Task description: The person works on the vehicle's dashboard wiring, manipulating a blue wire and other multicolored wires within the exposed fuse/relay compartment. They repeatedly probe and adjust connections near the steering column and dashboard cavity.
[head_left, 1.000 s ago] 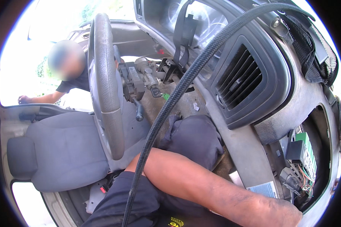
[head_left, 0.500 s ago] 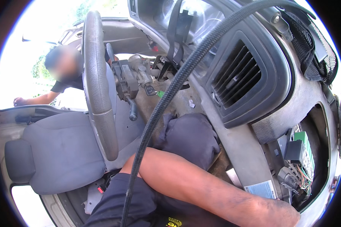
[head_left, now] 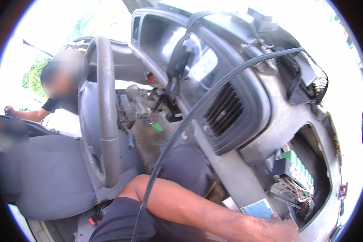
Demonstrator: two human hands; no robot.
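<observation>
My left hand (head_left: 276,230) is at the lower right, below the open cavity in the end of the dashboard (head_left: 226,161). Its bare forearm (head_left: 189,205) crosses my body from the left. The fingers are curled out of sight or blurred at the lower edge, so what they hold, if anything, cannot be made out. Just above the hand lies a blue-and-white label (head_left: 257,209). Inside the cavity sit a fuse box (head_left: 297,167) with a green side, a bundle of coloured wires (head_left: 300,189) and a grey connector (head_left: 281,190). My right hand does not appear.
A black braided cable (head_left: 181,131) arcs across the view. Left of it are the steering wheel (head_left: 107,113), an exposed steering column (head_left: 135,105) with a key and green tag (head_left: 157,127), and a grey seat (head_left: 54,173). Another person (head_left: 62,80) leans outside the far window.
The view has shifted, so the dashboard now sits lower and further left and more of its top shows. My left hand remains near the cavity. The other person stays at the far window.
</observation>
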